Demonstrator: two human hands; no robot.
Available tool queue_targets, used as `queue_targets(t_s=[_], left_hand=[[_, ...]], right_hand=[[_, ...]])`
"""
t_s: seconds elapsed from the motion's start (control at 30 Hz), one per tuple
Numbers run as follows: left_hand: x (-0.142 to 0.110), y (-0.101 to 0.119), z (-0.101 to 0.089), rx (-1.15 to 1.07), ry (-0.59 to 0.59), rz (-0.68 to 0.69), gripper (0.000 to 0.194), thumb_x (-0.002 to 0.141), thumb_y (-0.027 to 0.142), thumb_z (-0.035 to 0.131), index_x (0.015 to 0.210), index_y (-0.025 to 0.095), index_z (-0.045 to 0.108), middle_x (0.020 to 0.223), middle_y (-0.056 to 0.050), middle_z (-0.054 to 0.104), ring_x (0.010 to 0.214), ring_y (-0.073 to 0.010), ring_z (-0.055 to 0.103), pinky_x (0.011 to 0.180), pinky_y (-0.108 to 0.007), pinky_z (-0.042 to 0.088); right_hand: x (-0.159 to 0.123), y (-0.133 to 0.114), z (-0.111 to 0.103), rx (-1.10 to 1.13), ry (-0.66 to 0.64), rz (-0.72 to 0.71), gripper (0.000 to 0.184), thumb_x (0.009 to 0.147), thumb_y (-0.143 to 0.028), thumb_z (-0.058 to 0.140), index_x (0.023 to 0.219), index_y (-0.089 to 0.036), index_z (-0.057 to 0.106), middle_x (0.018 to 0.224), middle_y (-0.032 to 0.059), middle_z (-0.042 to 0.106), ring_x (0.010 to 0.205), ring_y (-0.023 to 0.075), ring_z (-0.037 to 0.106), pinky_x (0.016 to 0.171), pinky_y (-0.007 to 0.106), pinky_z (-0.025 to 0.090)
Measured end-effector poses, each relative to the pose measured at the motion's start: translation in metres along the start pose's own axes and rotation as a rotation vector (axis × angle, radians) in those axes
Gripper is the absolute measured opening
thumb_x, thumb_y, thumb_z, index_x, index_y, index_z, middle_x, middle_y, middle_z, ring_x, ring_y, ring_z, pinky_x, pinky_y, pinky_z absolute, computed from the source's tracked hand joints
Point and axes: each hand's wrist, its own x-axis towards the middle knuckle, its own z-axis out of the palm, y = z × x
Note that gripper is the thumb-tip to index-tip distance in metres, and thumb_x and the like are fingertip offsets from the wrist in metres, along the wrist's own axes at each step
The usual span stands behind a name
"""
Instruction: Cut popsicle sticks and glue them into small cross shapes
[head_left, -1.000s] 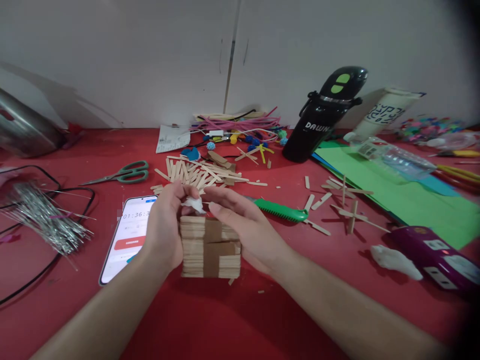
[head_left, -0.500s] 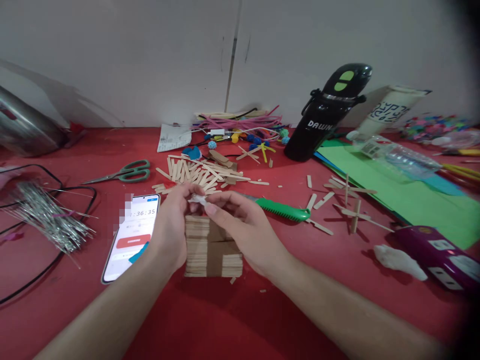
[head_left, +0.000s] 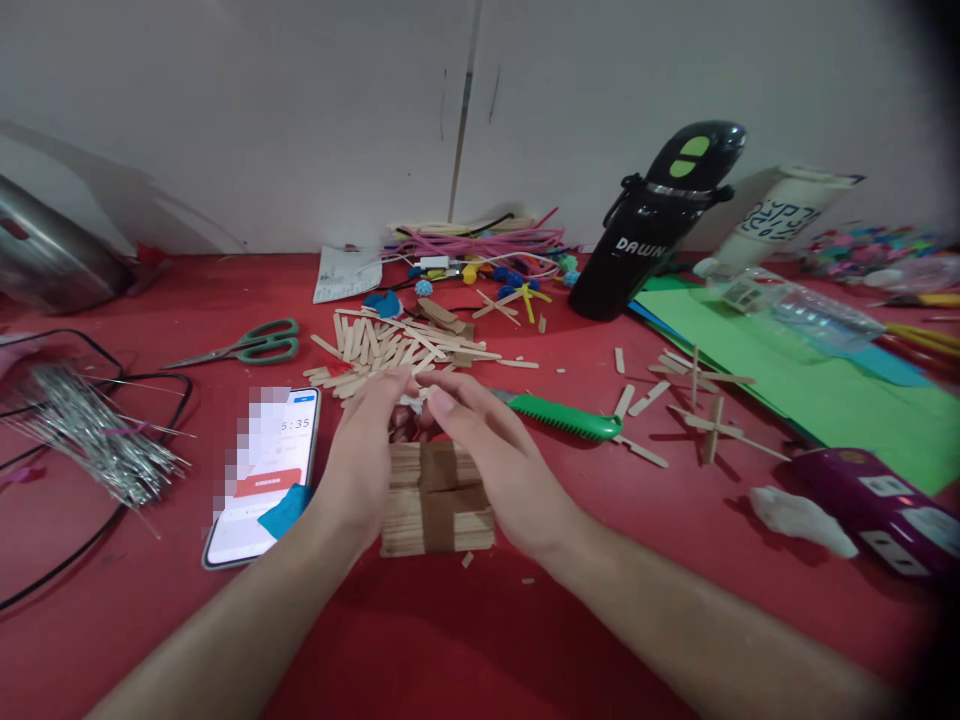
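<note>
My left hand [head_left: 365, 450] and my right hand [head_left: 499, 455] meet above bundled wooden craft sticks [head_left: 405, 525], which have a brown band round their middle. Between the fingertips of both hands is a small white wad [head_left: 411, 402], perhaps tissue; the fingers partly hide it. Both hands are closed in a pinch around it. Just beyond the fingers lies a heap of loose craft sticks [head_left: 390, 340]. A green-handled cutter [head_left: 566, 417] rests right of my right hand, its front end partly behind that hand.
Left of my hands lie a phone [head_left: 262, 500], scissors [head_left: 259, 345] and a bundle of silvery strands [head_left: 105, 435]. To the right are joined sticks [head_left: 712, 430], a white lump [head_left: 799, 520], a purple device [head_left: 870, 500], green sheets [head_left: 787, 370] and a black bottle [head_left: 637, 240].
My fingertips have shifted slightly right and drawn closer together round the white wad. My left hand has moved right, and the bundle of sticks sits slightly further right in view.
</note>
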Motion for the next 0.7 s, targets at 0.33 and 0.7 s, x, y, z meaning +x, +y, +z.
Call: queue_targets(t_s=[0.33,0.7], left_hand=[[0.003,-0.005,-0.004,0.2,-0.295,0.013,0.022,0.075,0.035,0.064,0.067,0.018,0.054,0.065,0.003,0.052,0.063,-0.011,0.048,0.06,-0.024,0.039],[0.01,0.008,-0.022,0.855,-0.703,0.189,0.031,0.084,0.042,0.06,0.064,0.018,0.054,0.064,0.004,0.046,0.061,-0.0107,0.042,0.054,-0.024,0.032]], right_hand=[[0.017,0.002,-0.017,0.154,0.308,0.039,0.026,0.073,-0.042,0.075,0.087,-0.021,0.068,0.076,-0.0026,0.057,0.068,0.0115,0.051,0.064,0.026,0.044],[0.03,-0.014,-0.034,0.204,0.311,0.013,0.019,0.07,-0.034,0.072,0.08,-0.019,0.066,0.078,-0.0014,0.06,0.066,0.0104,0.052,0.062,0.025,0.047]])
